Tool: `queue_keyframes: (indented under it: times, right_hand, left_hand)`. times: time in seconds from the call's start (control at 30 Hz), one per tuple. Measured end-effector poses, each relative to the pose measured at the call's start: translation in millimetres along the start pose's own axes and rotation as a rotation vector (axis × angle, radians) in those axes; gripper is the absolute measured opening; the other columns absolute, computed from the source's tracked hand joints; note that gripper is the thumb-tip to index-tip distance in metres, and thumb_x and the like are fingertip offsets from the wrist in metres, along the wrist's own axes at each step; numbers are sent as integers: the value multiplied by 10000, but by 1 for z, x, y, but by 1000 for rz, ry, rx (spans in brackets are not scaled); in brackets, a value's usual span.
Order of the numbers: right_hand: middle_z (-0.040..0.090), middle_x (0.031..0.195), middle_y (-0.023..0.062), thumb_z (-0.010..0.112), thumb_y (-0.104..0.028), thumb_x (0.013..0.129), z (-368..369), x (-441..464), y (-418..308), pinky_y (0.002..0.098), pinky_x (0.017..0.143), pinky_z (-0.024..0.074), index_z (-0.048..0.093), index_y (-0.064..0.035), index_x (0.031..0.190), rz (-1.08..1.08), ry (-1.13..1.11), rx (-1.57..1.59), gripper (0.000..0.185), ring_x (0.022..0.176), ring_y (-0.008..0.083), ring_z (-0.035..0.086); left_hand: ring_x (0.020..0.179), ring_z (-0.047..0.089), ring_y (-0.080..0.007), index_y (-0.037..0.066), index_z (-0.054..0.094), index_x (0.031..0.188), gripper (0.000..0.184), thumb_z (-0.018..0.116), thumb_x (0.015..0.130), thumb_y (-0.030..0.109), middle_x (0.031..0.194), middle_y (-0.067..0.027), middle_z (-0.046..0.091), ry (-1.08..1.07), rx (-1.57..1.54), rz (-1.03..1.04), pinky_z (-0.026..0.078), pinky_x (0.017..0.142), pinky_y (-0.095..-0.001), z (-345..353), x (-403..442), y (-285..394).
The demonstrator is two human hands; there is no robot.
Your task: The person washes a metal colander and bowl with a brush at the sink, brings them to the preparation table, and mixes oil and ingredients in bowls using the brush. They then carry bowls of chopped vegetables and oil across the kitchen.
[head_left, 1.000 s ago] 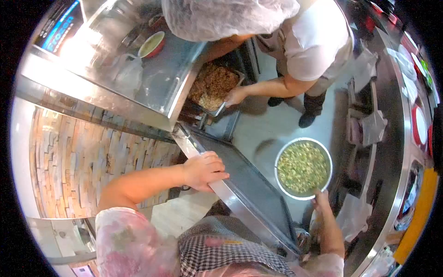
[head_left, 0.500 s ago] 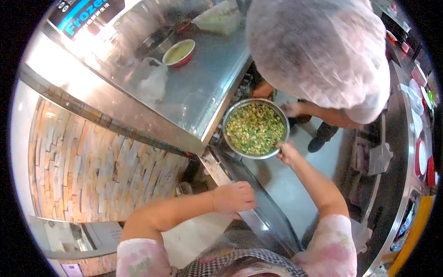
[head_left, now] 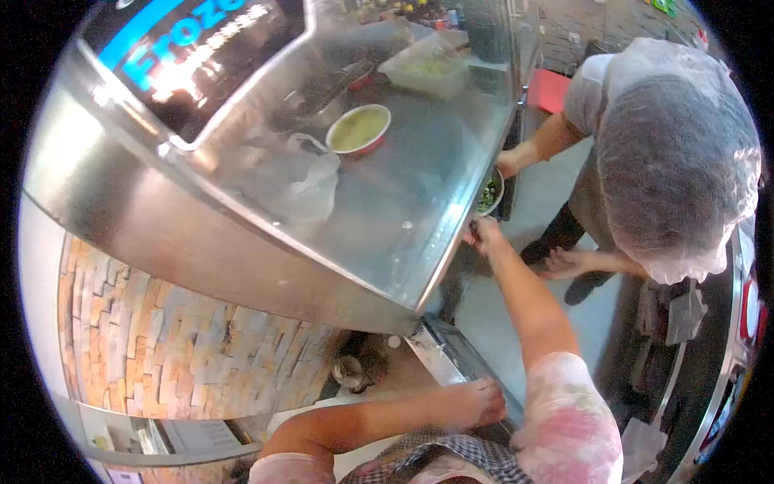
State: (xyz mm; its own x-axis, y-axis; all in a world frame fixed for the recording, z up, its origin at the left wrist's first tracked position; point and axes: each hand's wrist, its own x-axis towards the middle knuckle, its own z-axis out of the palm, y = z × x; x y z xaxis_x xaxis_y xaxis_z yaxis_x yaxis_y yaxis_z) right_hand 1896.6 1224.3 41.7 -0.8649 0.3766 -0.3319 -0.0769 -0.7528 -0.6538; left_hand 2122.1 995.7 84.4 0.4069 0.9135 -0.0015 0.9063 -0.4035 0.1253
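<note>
My right hand point(head_left: 484, 234), arm stretched forward, has its fingers closed at the near rim of a metal bowl point(head_left: 501, 192) with chopped green food. Most of the bowl is hidden behind the corner of the glass-sided metal counter. A co-worker's hand point(head_left: 513, 161) is at the bowl's far side. My left hand point(head_left: 476, 403) lies with curled fingers over the dark-edged metal panel point(head_left: 439, 355), close to my checked apron point(head_left: 492, 456). Whatever is under those fingers is hidden.
A co-worker in a hair net point(head_left: 677, 161) stands ahead on the right. Inside the counter are a red-and-white bowl point(head_left: 359, 129), a plastic bag point(head_left: 306, 181) and a white tub point(head_left: 427, 68). A worktop point(head_left: 738, 306) runs along the right.
The bowl has moved forward, away from me, and is now partly hidden behind the counter. My right arm has stretched with it. The co-worker appears more upright and farther right.
</note>
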Motion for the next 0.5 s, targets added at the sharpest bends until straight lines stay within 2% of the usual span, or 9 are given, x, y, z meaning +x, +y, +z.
queue_keyframes:
  times: [0.1,0.17,0.23,0.27,0.3,0.4,0.43,0.47,0.5]
  right_hand:
    - [565,680,90,448,-261,904,6,-24,-6,311,395,488,536,6,934,61,-270,-281,283,554,193,564]
    - [561,674,69,456,-377,890,-4,-70,-16,316,410,427,565,-5,850,75,-426,-698,390,539,185,528]
    - [561,668,74,463,-444,872,-32,-110,-13,311,458,398,570,-2,782,-123,-427,-1137,464,541,178,512]
    - [564,693,82,442,-473,874,-41,-144,-18,320,547,427,573,14,802,-78,-475,-1174,510,592,165,516]
    - [591,852,84,468,-539,842,-43,-177,-32,320,663,474,562,15,1005,-1,-557,-1355,585,778,178,574]
    - [595,981,110,447,-488,872,-65,-248,-28,306,733,448,460,21,1233,54,-495,-1359,624,870,178,543]
    - [533,1178,207,421,-379,901,-79,-262,-27,360,919,376,422,49,1249,-96,-523,-1534,552,1070,298,519]
    - [444,1274,232,413,-348,903,-89,-282,-26,351,995,309,400,49,1265,-100,-461,-1533,537,1194,330,422]
    - [479,1219,217,430,-324,900,-95,-298,-23,347,933,347,426,41,1242,-239,-452,-1583,500,1120,309,460]
  left_hand:
    - [970,470,-252,33,532,1074,492,598,671,307,994,-103,523,-22,-15,19,338,927,-396,-10,5,7]
    - [978,466,-249,38,534,1073,508,629,651,305,997,-103,521,-10,-69,-20,334,931,-391,-13,9,10]
    - [998,460,-258,43,520,1091,585,678,597,315,1014,-105,513,-104,-51,-25,327,940,-403,-21,14,11]
    - [1008,458,-263,45,513,1100,625,702,571,320,1023,-106,509,-145,-43,-45,324,944,-410,-22,16,15]
    - [1023,451,-267,51,502,1114,670,720,546,331,1037,-107,503,2,-56,-41,317,951,-417,-19,14,17]
    - [1091,418,-286,80,457,1180,792,761,507,365,1098,-114,478,401,-61,-101,290,972,-461,-7,9,30]
    - [1096,415,-291,85,454,1188,791,763,514,360,1104,-117,475,463,-99,-113,290,970,-465,-11,10,46]
    - [1101,412,-295,90,451,1196,791,764,520,356,1110,-120,473,527,-127,-135,290,968,-468,-16,11,67]
    - [1105,409,-300,95,448,1203,791,766,527,351,1117,-123,471,594,-144,-172,290,967,-472,-19,4,89]
